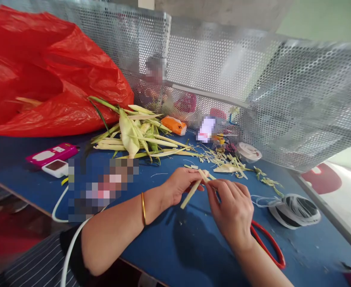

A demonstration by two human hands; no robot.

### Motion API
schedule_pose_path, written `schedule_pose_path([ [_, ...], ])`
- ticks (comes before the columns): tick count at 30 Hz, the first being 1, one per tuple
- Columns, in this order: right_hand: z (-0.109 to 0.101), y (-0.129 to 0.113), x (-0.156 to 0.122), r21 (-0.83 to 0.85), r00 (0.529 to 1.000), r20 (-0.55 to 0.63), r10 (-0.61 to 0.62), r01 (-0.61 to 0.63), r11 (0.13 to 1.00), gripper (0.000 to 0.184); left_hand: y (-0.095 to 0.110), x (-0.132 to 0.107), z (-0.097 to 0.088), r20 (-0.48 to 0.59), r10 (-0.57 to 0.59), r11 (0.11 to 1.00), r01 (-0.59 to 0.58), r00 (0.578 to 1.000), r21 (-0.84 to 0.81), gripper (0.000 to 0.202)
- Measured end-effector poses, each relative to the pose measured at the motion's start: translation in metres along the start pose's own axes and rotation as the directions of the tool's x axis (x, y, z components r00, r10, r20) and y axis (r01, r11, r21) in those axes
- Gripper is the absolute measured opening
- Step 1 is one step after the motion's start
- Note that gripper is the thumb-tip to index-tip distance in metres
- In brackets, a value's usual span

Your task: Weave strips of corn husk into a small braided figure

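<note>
Over the blue tabletop, my left hand [181,185] pinches pale corn husk strips [191,194] between thumb and fingers. Close by on the right, my right hand [233,205] has its fingers bent around the upper end of the same strips, where they cross. The fingertips of both hands nearly meet there, and the exact grip of the right fingers is partly hidden. One strip end points down toward me. Behind the hands lies a scatter of husk scraps [227,167]. A heap of green and cream corn husks [130,137] sits farther back to the left.
A large red plastic bag [52,75] fills the back left. Nearer lie a magenta box [52,154] and a white device [55,168] with a cable. An orange packet [174,125], a white roll [248,152], wound cord [295,211] and a red loop [272,243] surround the work area. Perforated metal panels [205,59] stand behind.
</note>
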State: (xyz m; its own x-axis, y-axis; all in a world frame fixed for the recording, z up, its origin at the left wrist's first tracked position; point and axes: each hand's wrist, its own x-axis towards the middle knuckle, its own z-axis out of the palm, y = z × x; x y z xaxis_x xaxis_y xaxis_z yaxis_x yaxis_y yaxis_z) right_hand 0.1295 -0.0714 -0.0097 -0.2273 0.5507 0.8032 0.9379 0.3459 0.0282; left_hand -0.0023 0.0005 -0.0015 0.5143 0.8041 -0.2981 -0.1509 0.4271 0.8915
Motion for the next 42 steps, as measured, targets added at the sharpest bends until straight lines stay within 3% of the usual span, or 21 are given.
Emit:
schedule_pose_path([
  [7, 0.0, 0.001, 0.001, 0.011, 1.0, 0.009, 0.001, -0.002, 1.0, 0.007, 0.003, -0.003, -0.003, 0.057, -0.006, 0.999, 0.009, 0.998, -0.051, 0.022],
  [12, -0.003, 0.0, 0.001, -0.013, 0.999, 0.049, -0.018, 0.019, 1.0, 0.011, 0.003, -0.004, -0.003, 0.041, 0.05, 0.999, -0.05, 0.998, 0.01, 0.025],
  [20, -0.002, 0.0, 0.002, 0.015, 0.999, 0.041, 0.016, -0.016, 1.0, 0.012, -0.001, 0.003, -0.005, -0.034, 0.065, 0.997, -0.066, 0.997, -0.03, 0.03],
  [23, 0.0, 0.0, 0.002, 0.001, 0.993, 0.092, -0.072, 0.072, 0.997, 0.018, -0.003, 0.004, -0.005, -0.032, 0.096, 0.994, -0.098, 0.995, -0.054, 0.026],
  [26, 0.003, 0.0, 0.001, 0.025, 0.952, 0.184, -0.246, 0.245, 0.969, 0.023, -0.005, 0.003, -0.005, -0.013, 0.089, 0.994, -0.09, 0.996, -0.067, 0.024],
  [28, 0.003, 0.0, 0.0, 0.052, 0.941, 0.188, -0.283, 0.278, 0.959, 0.022, -0.007, 0.003, -0.004, -0.004, 0.085, 0.995, -0.085, 0.996, -0.048, 0.025],
  [30, 0.003, 0.0, 0.0, 0.12, 0.97, 0.142, -0.195, 0.178, 0.977, 0.019, -0.008, 0.003, -0.003, -0.014, 0.116, 0.993, -0.116, 0.993, -0.005, 0.026],
  [33, 0.002, 0.003, 0.001, 0.316, 0.99, 0.074, 0.119, -0.137, 0.939, 0.013, -0.009, 0.002, -0.003, -0.004, 0.163, 0.985, -0.162, 0.987, 0.065, 0.026],
  [35, 0.002, 0.008, 0.003, 0.467, 0.926, 0.128, 0.355, -0.372, 0.802, 0.013, -0.007, 0.002, -0.003, 0.034, 0.15, 0.985, -0.152, 0.988, 0.086, 0.027],
  [37, 0.004, 0.014, 0.004, 0.572, 0.803, 0.27, 0.531, -0.577, 0.583, 0.016, -0.005, 0.001, -0.002, 0.067, 0.123, 0.989, -0.127, 0.99, 0.07, 0.029],
  [40, 0.007, 0.019, 0.004, 0.612, 0.625, 0.47, 0.624, -0.74, 0.279, 0.022, -0.002, -0.001, 0.001, 0.074, 0.095, 0.995, -0.097, 0.993, 0.026, 0.033],
  [42, 0.01, 0.02, 0.003, 0.608, 0.562, 0.545, 0.622, -0.776, 0.168, 0.026, -0.001, -0.003, 0.003, 0.072, 0.094, 0.995, -0.096, 0.993, 0.018, 0.034],
])
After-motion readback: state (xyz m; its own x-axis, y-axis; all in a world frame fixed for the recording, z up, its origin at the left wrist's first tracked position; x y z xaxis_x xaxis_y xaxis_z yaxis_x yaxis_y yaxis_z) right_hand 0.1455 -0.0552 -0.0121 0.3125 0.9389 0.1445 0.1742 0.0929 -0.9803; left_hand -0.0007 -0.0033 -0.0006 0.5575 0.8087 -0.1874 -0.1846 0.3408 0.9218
